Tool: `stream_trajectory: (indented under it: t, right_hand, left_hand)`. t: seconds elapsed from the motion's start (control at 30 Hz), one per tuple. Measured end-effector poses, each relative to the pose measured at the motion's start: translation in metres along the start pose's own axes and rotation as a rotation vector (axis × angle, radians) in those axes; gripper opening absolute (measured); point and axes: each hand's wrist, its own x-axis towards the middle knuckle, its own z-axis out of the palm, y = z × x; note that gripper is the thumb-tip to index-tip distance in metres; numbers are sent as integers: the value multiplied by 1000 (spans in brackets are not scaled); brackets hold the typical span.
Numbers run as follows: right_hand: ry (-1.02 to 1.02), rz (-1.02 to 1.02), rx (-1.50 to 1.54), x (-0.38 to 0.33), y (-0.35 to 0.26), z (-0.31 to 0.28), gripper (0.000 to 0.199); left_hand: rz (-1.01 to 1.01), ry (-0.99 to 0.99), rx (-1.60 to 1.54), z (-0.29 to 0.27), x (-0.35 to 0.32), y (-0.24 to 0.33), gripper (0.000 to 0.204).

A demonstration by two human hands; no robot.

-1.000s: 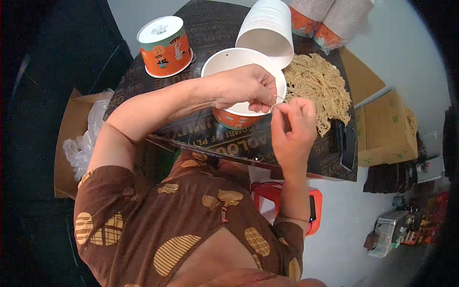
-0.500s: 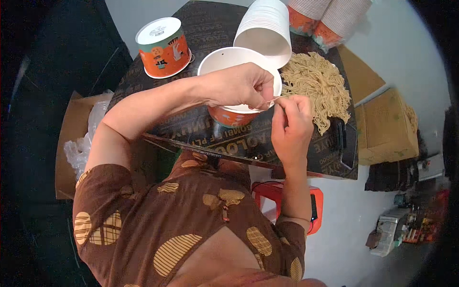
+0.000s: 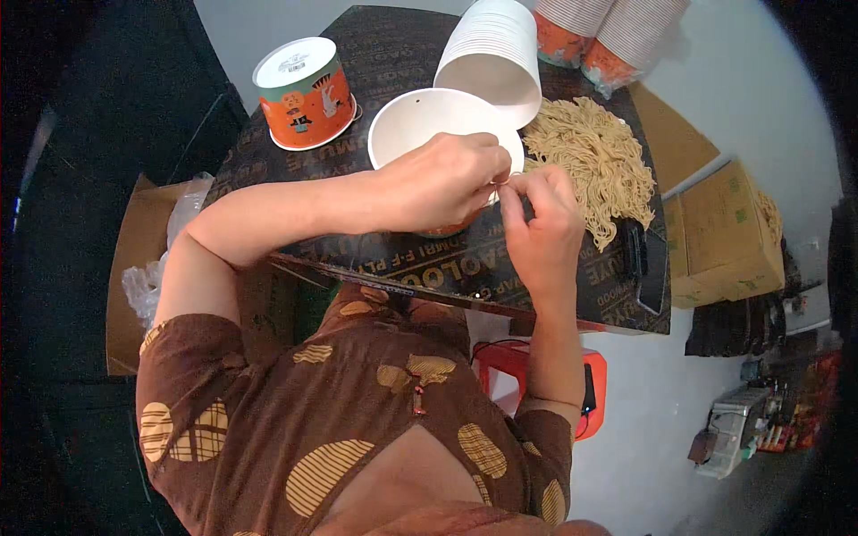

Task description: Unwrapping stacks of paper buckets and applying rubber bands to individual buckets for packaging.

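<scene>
Seen from the head camera, a dark tabletop point(image 3: 554, 268) with pale lettering fills the upper middle, its near edge running just above the person's brown patterned blouse point(image 3: 357, 420). An open white paper bowl point(image 3: 420, 125) with an orange outside stands on it, directly under the hands. The left hand point(image 3: 442, 183) lies over the bowl's near rim, fingers curled together, and the right hand point(image 3: 536, 228) meets it at the bowl's right edge, fingertips pinched against the left ones; what they are pinched on is too small to tell. Just beside the bowl to the right lies a loose heap of dried yellow noodles point(image 3: 594, 161), spread straight on the tabletop. A stack of white bowls point(image 3: 496, 49) lies tipped on its side behind the open bowl, its mouth facing it, and two more stacks of orange bowls point(image 3: 608, 31) lie at the far right corner. A sealed orange bowl with a white lid point(image 3: 306, 92) stands well to the left.

Around the table the floor is pale grey. A brown cardboard box point(image 3: 724, 232) sits to the right, another carton holding clear plastic bags point(image 3: 147, 259) to the left, and a red plastic stool point(image 3: 536, 380) below the table's edge.
</scene>
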Motion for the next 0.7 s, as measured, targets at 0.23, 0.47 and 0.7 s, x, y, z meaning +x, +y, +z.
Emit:
stream_trajectory:
  t: [0.23,0.47,0.7]
  right_hand:
    - [-124,27,66,1,7,2,14]
    - [-202,52,294,4,13,-1,16]
    - [-233,259,530,1,8,-2,13]
  left_hand:
    - [78,26,84,4,-3,-10,15]
    - [3,-46,40,0,-5,-8,15]
    - [77,63,-6,3,-6,-14,12]
